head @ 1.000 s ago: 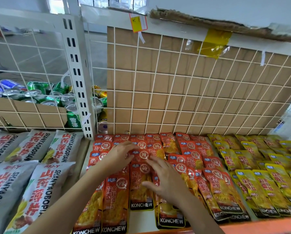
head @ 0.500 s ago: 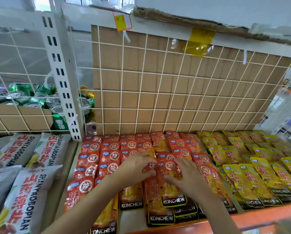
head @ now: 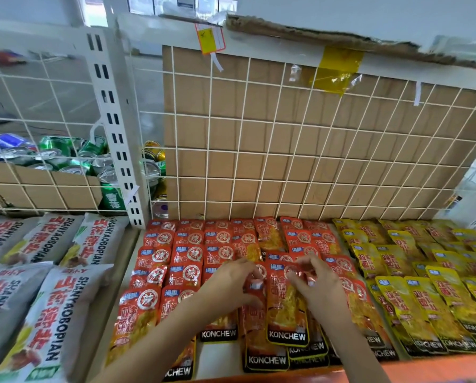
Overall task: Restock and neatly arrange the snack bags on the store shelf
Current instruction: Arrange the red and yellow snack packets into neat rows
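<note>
— Pinching where, left grip [head: 231, 283] and right grip [head: 320, 286]?
— Clamped on far end of red bag [head: 286, 308], middle of shelf [head: 220, 355]. Lying lengthwise near-to-far, label end nearest. Equally close; likely pushing straight back.

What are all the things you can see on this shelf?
red snack bags: many, red and orange, middle of the shelf in overlapping rows
yellow snack bags: many, yellow, right of the red ones
grey snack bags: at least five, grey-white with red letters, left shelf
drink cans: many, mostly green, some blue and gold, behind the wire grid at left
cardboard sheet: one, brown, behind the wire grid at the back
shelf post: one, white with slots, between the two shelves
yellow tape: one patch, top of the cardboard
price tag: one, yellow with a red edge, top rail
left hand: one, grips the top of a red bag
right hand: one, pinches the top of a red bag
</note>
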A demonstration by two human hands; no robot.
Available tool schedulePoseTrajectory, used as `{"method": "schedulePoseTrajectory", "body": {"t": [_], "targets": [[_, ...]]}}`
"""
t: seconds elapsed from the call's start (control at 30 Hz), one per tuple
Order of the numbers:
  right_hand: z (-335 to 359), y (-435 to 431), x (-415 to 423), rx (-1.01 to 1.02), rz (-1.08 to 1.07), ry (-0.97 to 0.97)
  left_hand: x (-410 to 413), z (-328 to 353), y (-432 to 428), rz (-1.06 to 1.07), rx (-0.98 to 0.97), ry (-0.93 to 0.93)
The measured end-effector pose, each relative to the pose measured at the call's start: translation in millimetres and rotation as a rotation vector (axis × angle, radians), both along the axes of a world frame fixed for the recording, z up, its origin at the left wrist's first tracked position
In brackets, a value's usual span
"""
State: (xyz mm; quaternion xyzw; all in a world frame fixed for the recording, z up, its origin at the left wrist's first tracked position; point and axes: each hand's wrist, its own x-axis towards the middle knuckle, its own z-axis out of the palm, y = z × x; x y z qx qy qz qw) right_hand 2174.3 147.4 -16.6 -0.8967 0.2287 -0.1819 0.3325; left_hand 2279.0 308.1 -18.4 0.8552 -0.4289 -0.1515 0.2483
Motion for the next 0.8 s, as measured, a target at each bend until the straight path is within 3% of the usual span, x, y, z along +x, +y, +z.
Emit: {"method": "schedulePoseTrajectory", "body": {"t": [0.43, 0.8], "targets": [[-2, -12, -6, 0.164, -0.040, -0.018, -4, -6, 4, 0.064, -0.067, 0.061], [11, 28, 12, 0.326, 0.124, -0.026, 6, 2, 51, 0.184, -0.214, -0.136]]}}
